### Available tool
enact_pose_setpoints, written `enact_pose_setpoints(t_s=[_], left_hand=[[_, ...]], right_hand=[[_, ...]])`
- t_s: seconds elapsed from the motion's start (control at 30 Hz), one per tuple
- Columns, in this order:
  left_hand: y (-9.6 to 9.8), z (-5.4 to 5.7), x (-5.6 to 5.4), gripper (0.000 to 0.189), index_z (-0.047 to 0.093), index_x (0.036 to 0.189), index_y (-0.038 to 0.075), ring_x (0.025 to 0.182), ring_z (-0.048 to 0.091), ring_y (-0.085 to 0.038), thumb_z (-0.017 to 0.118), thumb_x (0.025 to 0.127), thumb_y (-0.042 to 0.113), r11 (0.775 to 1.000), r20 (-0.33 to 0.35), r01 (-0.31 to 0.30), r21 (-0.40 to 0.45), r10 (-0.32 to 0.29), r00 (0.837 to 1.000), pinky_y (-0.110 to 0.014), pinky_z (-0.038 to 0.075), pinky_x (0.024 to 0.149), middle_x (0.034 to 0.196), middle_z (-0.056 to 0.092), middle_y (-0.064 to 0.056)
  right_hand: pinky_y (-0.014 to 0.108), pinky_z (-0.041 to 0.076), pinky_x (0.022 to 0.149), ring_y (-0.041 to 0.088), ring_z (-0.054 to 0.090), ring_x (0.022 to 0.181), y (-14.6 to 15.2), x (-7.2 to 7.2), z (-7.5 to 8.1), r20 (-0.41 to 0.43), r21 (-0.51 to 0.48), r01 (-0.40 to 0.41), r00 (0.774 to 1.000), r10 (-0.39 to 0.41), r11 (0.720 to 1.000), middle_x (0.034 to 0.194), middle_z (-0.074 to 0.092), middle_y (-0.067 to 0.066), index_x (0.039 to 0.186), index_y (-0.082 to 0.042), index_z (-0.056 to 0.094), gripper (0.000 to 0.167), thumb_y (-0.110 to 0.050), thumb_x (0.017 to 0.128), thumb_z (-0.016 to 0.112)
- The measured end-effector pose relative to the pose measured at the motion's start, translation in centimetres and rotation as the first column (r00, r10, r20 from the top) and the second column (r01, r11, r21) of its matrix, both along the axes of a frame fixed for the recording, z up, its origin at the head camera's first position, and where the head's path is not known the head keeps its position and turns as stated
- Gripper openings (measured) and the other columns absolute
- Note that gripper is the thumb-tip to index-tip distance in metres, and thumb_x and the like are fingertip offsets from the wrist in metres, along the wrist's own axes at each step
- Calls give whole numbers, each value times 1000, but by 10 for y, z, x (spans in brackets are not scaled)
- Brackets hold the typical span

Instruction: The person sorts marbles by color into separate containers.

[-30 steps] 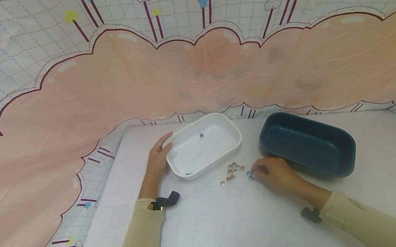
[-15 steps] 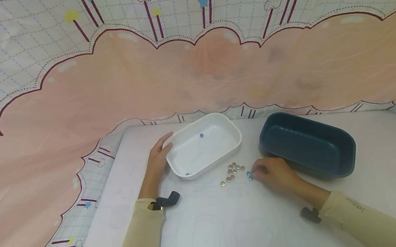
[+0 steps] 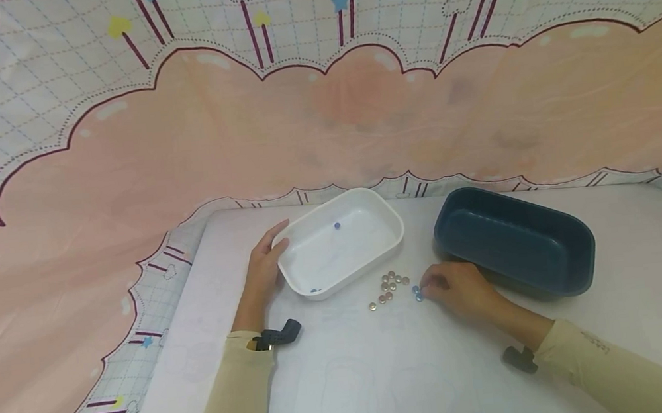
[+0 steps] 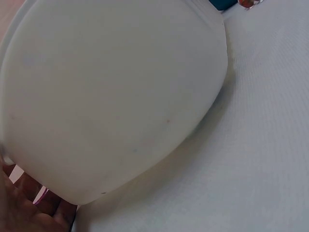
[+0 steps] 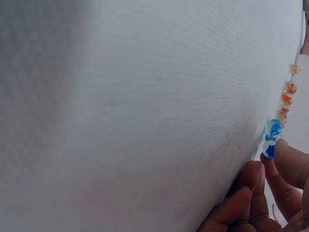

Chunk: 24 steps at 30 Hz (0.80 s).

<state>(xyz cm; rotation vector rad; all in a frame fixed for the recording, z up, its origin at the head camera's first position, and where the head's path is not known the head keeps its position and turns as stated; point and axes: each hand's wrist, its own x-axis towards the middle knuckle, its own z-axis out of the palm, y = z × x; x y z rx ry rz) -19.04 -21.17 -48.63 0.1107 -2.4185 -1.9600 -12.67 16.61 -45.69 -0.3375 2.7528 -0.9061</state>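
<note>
My left hand (image 3: 263, 263) grips the left end of a white rectangular tub (image 3: 344, 285), thumb over the rim. In the left wrist view its curled fingers (image 4: 53, 212) lie at the tub's outer wall. Inside the tub are a blue marble (image 3: 337, 226) towards the back and more blue at the near corner. My right hand (image 3: 457, 287) is low at the table, where thumb and forefinger pinch a blue glass marble (image 5: 269, 149). A second blue marble (image 5: 273, 128) sits right beside it. Several clear marbles with orange-brown swirls (image 3: 392, 287) lie in a loose cluster to the left.
A dark blue rectangular tub (image 3: 513, 235) stands behind and right of my right hand, with no marbles visible in it. Both tubs rest on a white-covered table (image 3: 407, 372). A patterned cloth (image 3: 323, 127) hangs behind the table and down its left side.
</note>
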Motion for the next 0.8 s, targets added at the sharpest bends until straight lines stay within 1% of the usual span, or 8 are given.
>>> enact_pose_setpoints(t_s=[0.2,0.43,0.57,0.7,0.8], left_hand=[[0,1,0,42,54,147,31,149,42,-15,52,105,32,1000,15,-9,0,9,1000,-39,39,119,160,44,10],[0,1,-1,43,53,148,31,150,40,-16,53,105,32,1000,25,-11,-1,11,1000,-39,38,120,160,44,9],[0,2,-1,43,53,148,30,150,40,-16,52,105,32,1000,20,-6,-4,6,1000,-40,38,120,160,44,9],[0,3,0,43,53,149,30,151,39,-17,52,106,31,1000,17,0,-4,0,1000,-41,36,121,161,43,8],[0,4,1,43,53,148,30,151,38,-16,52,106,31,1000,20,-2,-11,2,1000,-40,36,121,161,43,9]], right_hand=[[40,51,86,18,59,92,0,0,0,0,-10,9,1000,-9,1000,97,72,-2,105,-16,76,13,-21,94,72],[43,53,91,19,61,97,0,-1,2,4,-36,13,1000,-13,999,102,73,-3,107,-18,75,14,-23,96,70],[42,53,88,18,61,96,0,-3,4,-1,-57,13,1000,-14,998,101,72,-4,106,-21,75,12,-23,97,69],[37,51,84,17,60,91,-2,-4,9,-13,-71,12,1000,-13,997,97,71,-4,104,-22,75,10,-24,96,69],[33,50,79,17,60,88,-5,-4,12,-10,-74,16,1000,-17,997,94,70,-4,105,-20,76,12,-25,96,70]])
